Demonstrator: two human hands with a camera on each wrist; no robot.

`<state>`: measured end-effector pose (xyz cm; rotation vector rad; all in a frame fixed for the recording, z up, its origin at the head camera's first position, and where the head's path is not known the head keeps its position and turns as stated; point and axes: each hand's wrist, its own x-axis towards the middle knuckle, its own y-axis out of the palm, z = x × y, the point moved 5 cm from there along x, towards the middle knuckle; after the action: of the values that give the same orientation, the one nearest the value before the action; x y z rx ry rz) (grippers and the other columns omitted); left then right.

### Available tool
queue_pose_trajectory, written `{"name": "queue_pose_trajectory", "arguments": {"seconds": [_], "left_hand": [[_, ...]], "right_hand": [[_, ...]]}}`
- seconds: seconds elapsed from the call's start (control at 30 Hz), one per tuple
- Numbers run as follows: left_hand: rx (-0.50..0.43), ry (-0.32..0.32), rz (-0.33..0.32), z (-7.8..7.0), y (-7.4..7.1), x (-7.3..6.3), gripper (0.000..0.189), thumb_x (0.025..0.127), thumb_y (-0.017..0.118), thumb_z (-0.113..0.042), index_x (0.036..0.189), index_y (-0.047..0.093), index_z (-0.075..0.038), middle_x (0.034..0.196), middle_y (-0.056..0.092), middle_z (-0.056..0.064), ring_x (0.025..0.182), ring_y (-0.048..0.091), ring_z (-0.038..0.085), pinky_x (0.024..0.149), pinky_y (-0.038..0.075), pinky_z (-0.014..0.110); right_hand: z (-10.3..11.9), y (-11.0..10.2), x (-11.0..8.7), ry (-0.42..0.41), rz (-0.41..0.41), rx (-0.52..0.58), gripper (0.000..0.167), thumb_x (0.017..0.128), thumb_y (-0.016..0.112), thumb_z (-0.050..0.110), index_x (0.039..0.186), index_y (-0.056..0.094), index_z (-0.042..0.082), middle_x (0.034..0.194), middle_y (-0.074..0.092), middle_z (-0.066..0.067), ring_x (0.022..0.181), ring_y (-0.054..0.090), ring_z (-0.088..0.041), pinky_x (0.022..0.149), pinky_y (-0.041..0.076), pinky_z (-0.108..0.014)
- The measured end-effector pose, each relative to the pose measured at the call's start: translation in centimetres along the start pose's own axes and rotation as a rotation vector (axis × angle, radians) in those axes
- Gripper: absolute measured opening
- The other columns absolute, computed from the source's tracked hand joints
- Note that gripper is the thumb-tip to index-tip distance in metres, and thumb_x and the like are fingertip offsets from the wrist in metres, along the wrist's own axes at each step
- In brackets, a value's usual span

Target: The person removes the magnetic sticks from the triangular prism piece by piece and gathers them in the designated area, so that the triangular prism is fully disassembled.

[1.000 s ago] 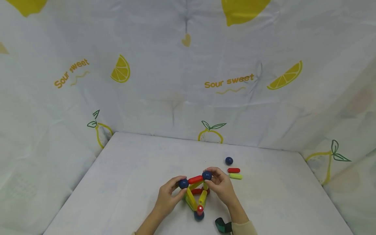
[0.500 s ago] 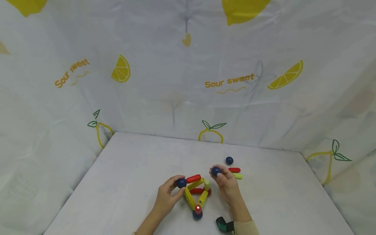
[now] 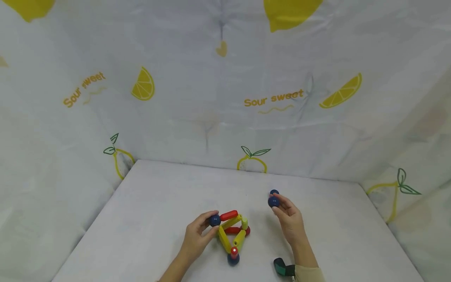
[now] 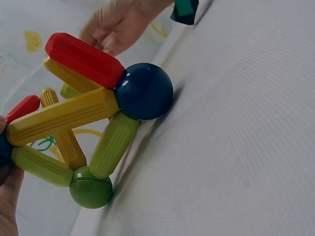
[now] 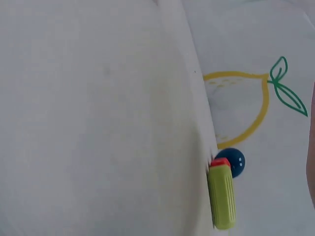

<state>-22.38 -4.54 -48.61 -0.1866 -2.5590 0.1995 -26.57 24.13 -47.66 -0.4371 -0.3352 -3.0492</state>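
Observation:
My left hand (image 3: pixel 195 237) pinches a blue ball (image 3: pixel 215 220) at the upper left corner of a frame of magnetic rods and balls. From that ball a red rod (image 3: pixel 229 215) sticks out to the right. Yellow rods (image 3: pixel 224 239) and lime rods make up the sides, with a blue ball (image 3: pixel 233 259) at the near corner carrying an upright red rod (image 3: pixel 234 250). A green ball (image 4: pixel 91 189) shows low in the left wrist view. Off to the right, my right hand (image 3: pixel 291 221) holds a separate blue ball (image 3: pixel 273 201) between thumb and fingers, raised over the white table.
Another blue ball (image 3: pixel 274 192) lies farther back, partly covered by the right fingers. A lime rod (image 5: pixel 222 196) and the end of a red rod (image 5: pixel 220 162) lie near it in the right wrist view. A lemon-print cloth (image 3: pixel 204 98) hangs behind the table (image 3: pixel 169 188).
The right hand has pulled its blue ball off the red rod's end and carried it right, towards the loose ball. The left hand keeps its hold, shifting slightly left with the frame.

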Motion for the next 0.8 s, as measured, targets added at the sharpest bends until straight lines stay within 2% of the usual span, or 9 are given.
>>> {"name": "queue_pose_trajectory", "arguments": {"seconds": [0.1,0.17,0.23,0.43,0.53,0.7,0.8], "left_hand": [[-0.009,-0.007,-0.004,0.0,0.1,-0.1,0.036,0.089,0.065,-0.012,0.123,0.057,-0.004,0.123,0.062,0.010,0.114,0.061,0.020,0.091,0.053,0.035],[-0.016,-0.009,-0.005,0.1,0.1,-0.1,0.036,0.089,0.065,-0.012,0.123,0.057,-0.005,0.123,0.062,0.010,0.114,0.061,0.021,0.091,0.053,0.035],[-0.023,-0.016,-0.005,0.1,0.0,-0.1,0.035,0.089,0.065,-0.013,0.123,0.057,-0.007,0.123,0.062,0.011,0.114,0.061,0.022,0.091,0.053,0.034],[-0.034,-0.025,0.000,0.0,-0.2,0.0,0.036,0.090,0.065,-0.012,0.123,0.057,-0.002,0.123,0.061,0.014,0.114,0.061,0.025,0.092,0.052,0.032],[-0.031,-0.025,-0.001,0.1,-0.2,0.0,0.035,0.090,0.065,-0.012,0.123,0.057,-0.005,0.123,0.061,0.012,0.114,0.061,0.024,0.092,0.052,0.031],[-0.044,-0.057,0.000,0.3,-0.1,0.0,0.036,0.089,0.065,-0.014,0.124,0.057,-0.007,0.123,0.061,0.017,0.114,0.060,0.022,0.092,0.052,0.031],[-0.059,-0.084,0.001,0.4,0.0,0.1,0.036,0.089,0.066,-0.015,0.123,0.058,-0.006,0.123,0.060,0.021,0.115,0.060,0.022,0.093,0.052,0.032]], "right_hand": [[0.5,-1.7,0.3,0.046,-0.079,-0.096,0.045,0.092,0.056,-0.002,0.133,0.040,-0.011,0.124,0.061,0.004,0.112,0.058,-0.001,0.090,0.049,-0.012],[0.6,-3.1,0.7,0.077,-0.114,-0.159,0.049,0.092,0.059,0.004,0.135,0.039,-0.009,0.128,0.059,0.005,0.114,0.056,0.003,0.094,0.046,-0.010],[0.4,-4.3,1.2,0.112,-0.141,-0.225,0.051,0.092,0.061,0.012,0.137,0.040,-0.004,0.134,0.055,0.001,0.114,0.054,0.006,0.094,0.044,-0.008],[-0.8,-6.6,3.2,0.214,-0.152,-0.288,0.056,0.093,0.061,0.019,0.141,0.038,0.001,0.148,0.038,-0.017,0.113,0.050,0.009,0.093,0.042,-0.005],[-1.4,-7.2,4.1,0.286,-0.145,-0.337,0.056,0.095,0.059,0.019,0.143,0.035,0.002,0.150,0.035,-0.017,0.121,0.048,0.001,0.099,0.041,-0.011],[-2.3,-7.9,5.2,0.412,-0.137,-0.475,0.054,0.095,0.058,0.019,0.143,0.037,0.005,0.150,0.035,-0.018,0.135,0.037,-0.027,0.113,0.034,-0.037],[-3.0,-8.3,5.6,0.467,-0.127,-0.544,0.053,0.095,0.057,0.016,0.143,0.037,0.004,0.149,0.034,-0.023,0.136,0.033,-0.036,0.114,0.031,-0.048]]}}
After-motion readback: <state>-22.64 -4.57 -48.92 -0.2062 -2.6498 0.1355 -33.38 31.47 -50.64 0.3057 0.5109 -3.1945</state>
